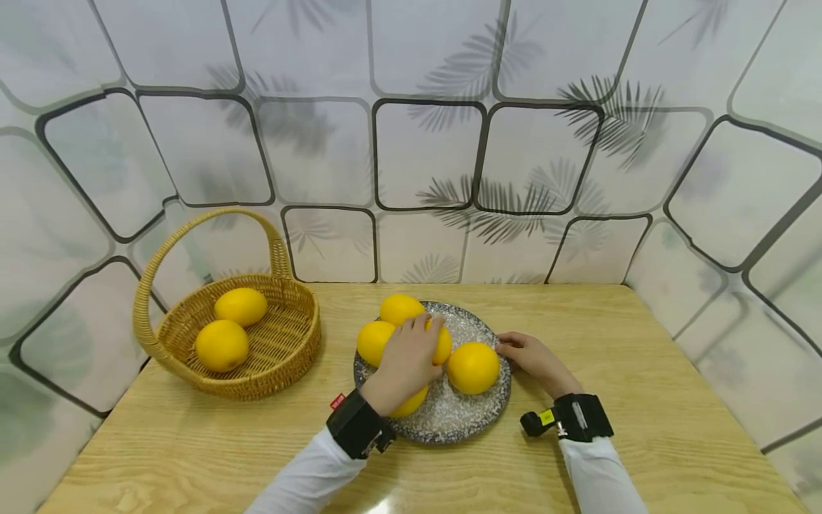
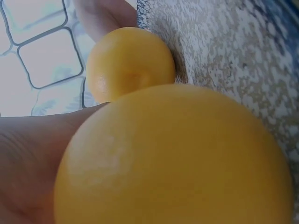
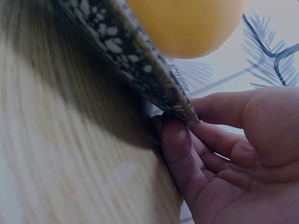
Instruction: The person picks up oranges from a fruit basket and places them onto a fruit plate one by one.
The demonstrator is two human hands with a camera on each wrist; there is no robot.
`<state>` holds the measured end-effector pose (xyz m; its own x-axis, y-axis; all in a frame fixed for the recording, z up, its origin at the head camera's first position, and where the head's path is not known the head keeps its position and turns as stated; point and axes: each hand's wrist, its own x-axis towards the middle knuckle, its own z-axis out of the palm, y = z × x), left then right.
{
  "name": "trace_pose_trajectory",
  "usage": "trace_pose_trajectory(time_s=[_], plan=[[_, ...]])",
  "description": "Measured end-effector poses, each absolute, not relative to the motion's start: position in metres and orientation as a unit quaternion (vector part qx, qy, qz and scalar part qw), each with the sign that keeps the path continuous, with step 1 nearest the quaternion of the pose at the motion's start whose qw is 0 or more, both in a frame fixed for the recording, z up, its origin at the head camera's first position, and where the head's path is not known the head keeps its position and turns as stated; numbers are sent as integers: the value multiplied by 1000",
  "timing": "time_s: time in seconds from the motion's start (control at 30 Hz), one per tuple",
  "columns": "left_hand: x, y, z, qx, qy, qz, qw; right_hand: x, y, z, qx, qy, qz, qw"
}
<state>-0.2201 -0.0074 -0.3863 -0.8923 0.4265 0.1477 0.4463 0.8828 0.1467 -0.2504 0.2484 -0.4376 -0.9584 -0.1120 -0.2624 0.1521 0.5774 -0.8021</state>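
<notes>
Nearest the wearer, the left hand is lying over a yellow fruit in the middle of the speckled plate, fingers curving round it in a top grasp; the left wrist view is showing palm against smooth rind. The right hand is resting on the wooden table at the plate's right edge, fingertips curling under and against the rim (steadying it, by the look). Around the held fruit, four others are sitting on the plate: one under the wrist, one at the right, one at the left, one behind. Judging from the glossy, firm skin, this fruit is likely handling as round, fairly solid and a bit slippery, so a wrap across its widest part is seeming safest; neighbours touching it may roll. Farther left, a wicker basket with a hoop handle is holding two more fruits. Beyond, a patterned wall is closing the scene.
</notes>
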Motion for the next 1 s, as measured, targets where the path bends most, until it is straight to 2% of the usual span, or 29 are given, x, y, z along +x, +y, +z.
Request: trace_pose_trajectory(time_s=[1.0], plan=[[-217,-9,-382,-230,-967,-90,68,-249,246,-435,22,876,-461,141]])
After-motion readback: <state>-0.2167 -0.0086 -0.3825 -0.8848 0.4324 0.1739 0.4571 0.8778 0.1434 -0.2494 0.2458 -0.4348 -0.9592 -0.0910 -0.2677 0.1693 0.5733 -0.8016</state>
